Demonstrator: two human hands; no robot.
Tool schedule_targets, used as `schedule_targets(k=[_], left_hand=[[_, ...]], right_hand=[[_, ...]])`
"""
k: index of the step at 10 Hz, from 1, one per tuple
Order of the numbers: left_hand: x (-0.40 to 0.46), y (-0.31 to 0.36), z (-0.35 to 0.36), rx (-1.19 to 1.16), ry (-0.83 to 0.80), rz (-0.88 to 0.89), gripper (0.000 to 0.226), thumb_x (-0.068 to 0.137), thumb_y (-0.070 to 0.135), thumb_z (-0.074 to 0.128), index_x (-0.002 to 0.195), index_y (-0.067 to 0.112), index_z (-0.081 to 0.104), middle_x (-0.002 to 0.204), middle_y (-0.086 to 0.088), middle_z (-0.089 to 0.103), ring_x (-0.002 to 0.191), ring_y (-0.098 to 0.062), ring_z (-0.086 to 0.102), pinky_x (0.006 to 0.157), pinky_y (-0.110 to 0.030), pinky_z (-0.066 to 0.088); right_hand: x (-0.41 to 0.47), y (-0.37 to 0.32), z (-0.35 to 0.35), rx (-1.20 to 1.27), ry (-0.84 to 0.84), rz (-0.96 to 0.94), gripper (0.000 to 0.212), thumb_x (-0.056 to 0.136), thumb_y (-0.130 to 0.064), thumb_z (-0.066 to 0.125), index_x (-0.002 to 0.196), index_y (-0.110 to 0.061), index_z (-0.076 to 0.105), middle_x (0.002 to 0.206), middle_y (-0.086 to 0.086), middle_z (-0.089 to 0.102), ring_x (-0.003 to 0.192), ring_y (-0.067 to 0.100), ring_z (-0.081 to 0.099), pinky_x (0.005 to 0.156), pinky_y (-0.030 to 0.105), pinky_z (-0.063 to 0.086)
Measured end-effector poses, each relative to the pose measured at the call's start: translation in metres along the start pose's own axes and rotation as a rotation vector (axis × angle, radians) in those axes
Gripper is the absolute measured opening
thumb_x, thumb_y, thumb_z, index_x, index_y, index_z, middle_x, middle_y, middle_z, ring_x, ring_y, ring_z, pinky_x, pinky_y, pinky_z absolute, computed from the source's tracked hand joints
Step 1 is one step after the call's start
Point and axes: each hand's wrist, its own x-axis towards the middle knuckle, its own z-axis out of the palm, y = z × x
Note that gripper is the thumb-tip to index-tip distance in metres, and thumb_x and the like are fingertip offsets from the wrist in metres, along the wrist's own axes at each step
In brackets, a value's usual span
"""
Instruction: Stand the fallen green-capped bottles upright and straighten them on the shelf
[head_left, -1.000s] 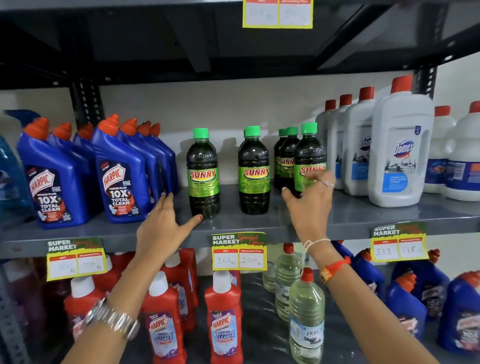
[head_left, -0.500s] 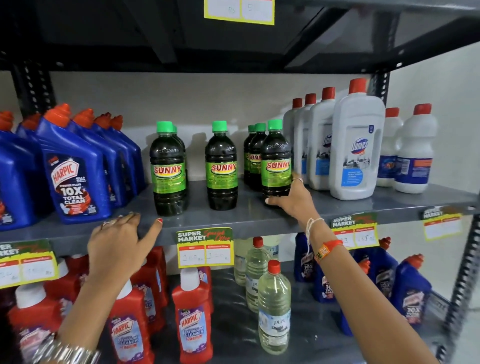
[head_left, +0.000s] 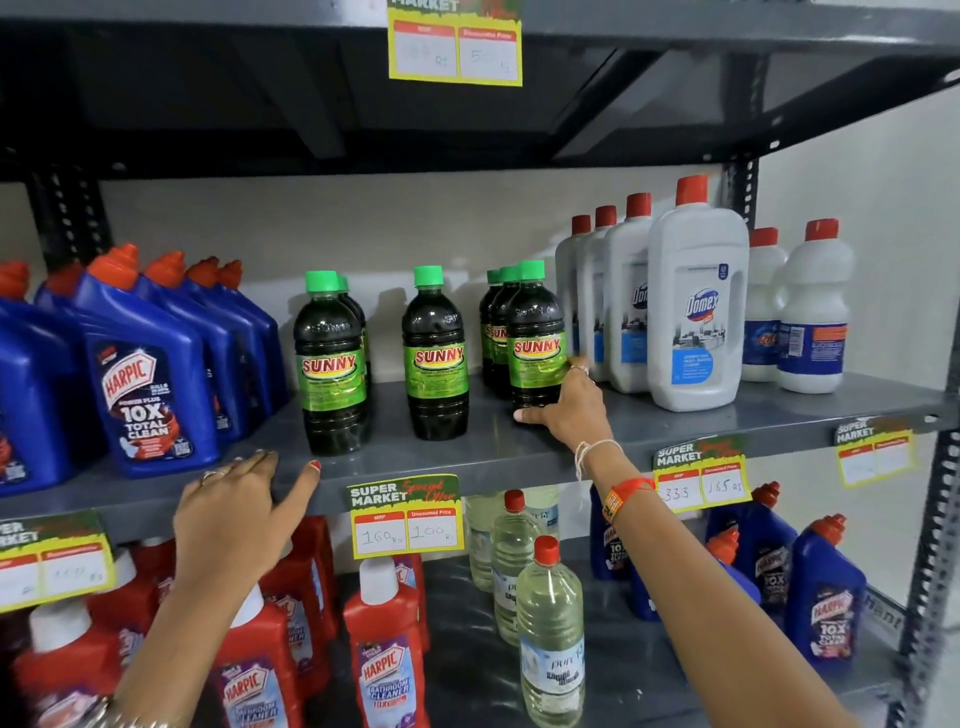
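Note:
Several dark green-capped Sunny bottles stand upright on the grey middle shelf (head_left: 467, 457). The left bottle (head_left: 330, 364) has another close behind it, the middle bottle (head_left: 435, 353) stands alone, and the right front bottle (head_left: 535, 338) heads a short row. My right hand (head_left: 566, 410) grips the base of that right front bottle, thumb in front and fingers around its right side. My left hand (head_left: 239, 509) rests flat on the shelf's front edge, fingers spread, holding nothing, just below and left of the left bottle.
Blue Harpic bottles (head_left: 145, 374) crowd the shelf on the left, white Domex bottles (head_left: 696, 312) on the right, close beside the held bottle. Yellow price tags (head_left: 408, 519) hang from the shelf edge. Red Harpic, clear and blue bottles fill the shelf below.
My right hand dropped from the right front bottle's label to its base and closed around it. My left hand slid down from the shelf surface to the front edge.

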Motion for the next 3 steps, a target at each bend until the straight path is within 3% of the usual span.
schedule_targets(k=[2, 3], left_hand=[[0.0009, -0.0011, 0.0000, 0.006, -0.023, -0.009, 0.086, 0.076, 0.065, 0.019, 0.111, 0.003, 0.065, 0.114, -0.019, 0.068, 0.101, -0.036, 0.064, 0.086, -0.047, 0.047], [0.0009, -0.0010, 0.0016, 0.008, -0.073, -0.025, 0.086, 0.076, 0.066, 0.017, 0.110, 0.003, 0.065, 0.111, -0.018, 0.069, 0.098, -0.035, 0.065, 0.084, -0.046, 0.049]], right_hand=[[0.0025, 0.0020, 0.0032, -0.013, -0.017, 0.007, 0.076, 0.064, -0.016, 0.085, 0.121, 0.001, 0.037, 0.127, 0.018, 0.054, 0.123, 0.033, 0.049, 0.099, 0.037, 0.041], [0.0014, 0.0037, -0.0001, 0.028, 0.034, -0.032, 0.084, 0.065, -0.017, 0.084, 0.130, 0.002, 0.034, 0.132, 0.020, 0.049, 0.129, 0.033, 0.041, 0.105, 0.035, 0.036]])
